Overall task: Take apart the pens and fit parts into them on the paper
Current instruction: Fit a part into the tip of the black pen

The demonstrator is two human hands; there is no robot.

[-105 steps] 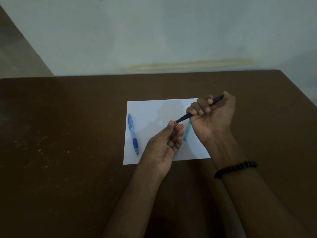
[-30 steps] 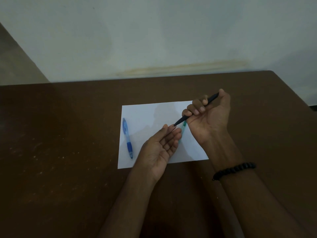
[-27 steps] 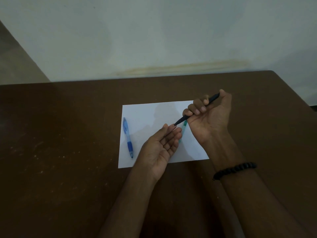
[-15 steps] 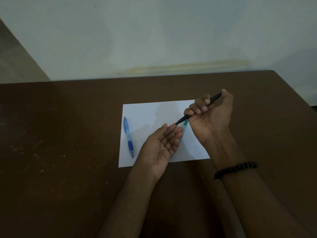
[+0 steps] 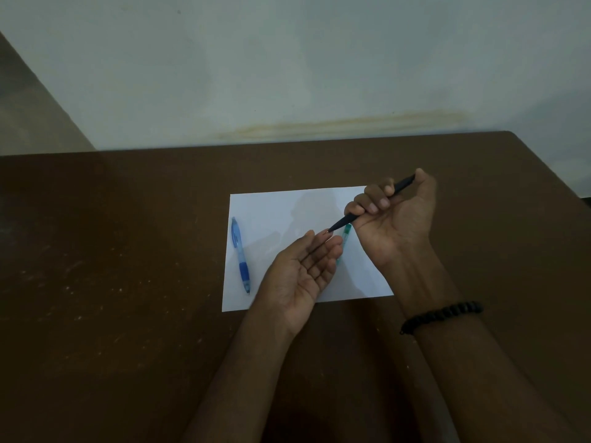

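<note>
So on the brown counter (image 5: pixel 128 282) there's one white paper (image 5: pixel 281 212) sitting roughly mid-counter, a bit toward the far edge. Near the paper's left edge lies a blue pen (image 5: pixel 240 254), lengthwise, tip pointing at the near edge, nobody touching it.

Next over, the left hand (image 5: pixel 300 276) is palm up over the paper's near edge, forearm coming in from the near side of the counter. Its fingers (image 5: pixel 323 251) are straight and lying close together, holding nothing that I can make out; the fingertips sit right under the tip of the black pen (image 5: pixel 343 222).

Peeking out between the two hands is a green pen (image 5: pixel 346 231), flat on the paper and mostly hidden by the left fingertips.

Then the right hand (image 5: pixel 396 219), palm turned up toward the camera, above the paper's right edge. Its fingers are curled round the black pen, which runs tilted, the tip low and left and the back end sticking out past the thumb. Black bead bracelet (image 5: pixel 441 316) on that wrist.

Count: three pens, one paper, two hands.
</note>
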